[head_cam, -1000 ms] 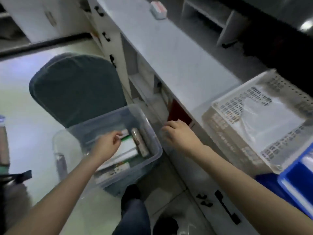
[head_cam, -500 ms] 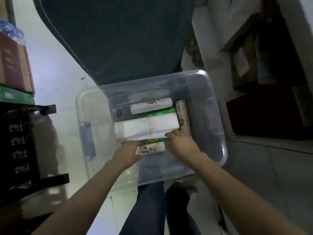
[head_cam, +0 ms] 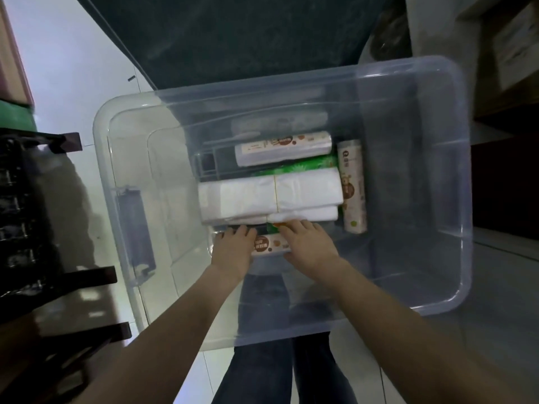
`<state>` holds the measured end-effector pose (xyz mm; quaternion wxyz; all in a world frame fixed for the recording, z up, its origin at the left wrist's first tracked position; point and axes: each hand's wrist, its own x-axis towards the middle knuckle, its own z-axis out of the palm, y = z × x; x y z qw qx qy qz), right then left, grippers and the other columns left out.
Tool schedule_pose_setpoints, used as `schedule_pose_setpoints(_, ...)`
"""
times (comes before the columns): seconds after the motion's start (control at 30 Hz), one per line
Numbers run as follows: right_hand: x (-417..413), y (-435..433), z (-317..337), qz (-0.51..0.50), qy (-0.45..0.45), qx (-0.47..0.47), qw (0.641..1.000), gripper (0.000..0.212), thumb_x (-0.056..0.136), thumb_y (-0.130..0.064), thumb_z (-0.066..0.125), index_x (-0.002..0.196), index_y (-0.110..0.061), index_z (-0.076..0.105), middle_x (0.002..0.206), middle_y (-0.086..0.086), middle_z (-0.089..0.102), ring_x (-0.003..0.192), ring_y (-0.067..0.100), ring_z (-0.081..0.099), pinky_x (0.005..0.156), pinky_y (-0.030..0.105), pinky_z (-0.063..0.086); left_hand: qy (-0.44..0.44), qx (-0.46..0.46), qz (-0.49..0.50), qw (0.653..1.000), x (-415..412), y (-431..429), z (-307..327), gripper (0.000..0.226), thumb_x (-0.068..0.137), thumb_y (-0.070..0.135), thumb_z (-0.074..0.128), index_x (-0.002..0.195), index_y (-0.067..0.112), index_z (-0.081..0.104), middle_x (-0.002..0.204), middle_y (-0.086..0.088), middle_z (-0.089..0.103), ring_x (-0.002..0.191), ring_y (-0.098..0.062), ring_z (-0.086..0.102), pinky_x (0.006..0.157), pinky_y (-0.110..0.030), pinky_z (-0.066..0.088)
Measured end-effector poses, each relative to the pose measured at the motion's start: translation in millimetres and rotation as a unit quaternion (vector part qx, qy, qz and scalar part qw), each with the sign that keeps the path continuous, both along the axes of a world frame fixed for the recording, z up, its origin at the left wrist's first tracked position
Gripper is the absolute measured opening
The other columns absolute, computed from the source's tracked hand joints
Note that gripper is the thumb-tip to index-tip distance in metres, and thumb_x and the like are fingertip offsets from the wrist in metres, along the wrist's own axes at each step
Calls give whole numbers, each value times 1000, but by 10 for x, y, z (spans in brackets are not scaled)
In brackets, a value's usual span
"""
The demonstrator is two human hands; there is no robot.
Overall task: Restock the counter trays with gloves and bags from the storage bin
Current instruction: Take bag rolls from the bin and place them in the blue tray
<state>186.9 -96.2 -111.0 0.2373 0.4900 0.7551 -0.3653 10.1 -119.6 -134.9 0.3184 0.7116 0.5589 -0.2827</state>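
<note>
Clear bin [head_cam: 443, 199] with bag rolls [head_cam: 283, 150], packs [head_cam: 271, 196]

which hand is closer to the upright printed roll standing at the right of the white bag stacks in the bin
Right. The right hand lies just left of and below the upright printed roll; the left hand is farther left, past the small printed pack.

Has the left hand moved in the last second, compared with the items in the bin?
Yes. The left hand came from the far packs toward the bin's near wall, and now rests on the near roll beside the right hand.
</note>
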Motion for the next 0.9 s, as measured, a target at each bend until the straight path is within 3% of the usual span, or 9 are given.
schedule_pose_setpoints(0.27,23,-49,134,-6,29,54,998,50,84,-29,59,132,-21,46,129,3,53,118,25,47,102,36,31,-182,17,31,983,-25,184,354,49,83,32,67,129,23,51,123,0,57,107,-24,54,89,-32,40)
schedule_pose_setpoints(0.4,174,67,312,-64,5,77,995,55,80,-41,60,131,-24,45,124,2,55,114,25,48,95,38,33,-243,22,47,969,35,546,541,50,78,37,71,125,27,57,116,3,61,103,-20,53,87,-32,43)
schedule_pose_setpoints(0.57,401,255,535,-180,-29,153,971,52,78,-45,66,121,-19,53,112,6,60,105,29,54,85,40,41,-278,15,144,950,187,1144,526,67,70,49,77,128,23,56,130,-2,55,119,-20,49,102,-34,39)
schedule_pose_setpoints(0.63,465,347,556,-205,-46,171,963,53,75,-42,69,120,-18,54,112,7,60,105,29,55,82,39,42,-268,17,141,953,253,1307,451,71,76,55,68,137,25,47,147,-6,42,135,-24,35,113,-41,28)
schedule_pose_setpoints(0.7,505,425,554,-211,-66,170,960,51,74,-42,69,118,-19,54,115,6,58,108,29,53,82,39,41,-238,18,145,960,278,1434,368,61,89,57,49,142,28,39,155,-5,29,142,-26,22,117,-43,19)
schedule_pose_setpoints(0.77,539,458,538,-199,-85,166,962,48,74,-38,69,115,-19,54,116,5,56,109,29,52,83,40,40,-190,28,141,971,280,1543,278,50,98,45,37,144,25,36,156,-6,28,142,-30,22,116,-43,21)
schedule_pose_setpoints(0.9,599,427,480,-154,-91,158,971,42,77,-30,66,116,-18,55,117,7,56,108,29,52,85,39,40,-85,73,48,993,323,1637,167,53,94,22,47,144,17,32,149,-13,35,135,-35,31,111,-45,30)
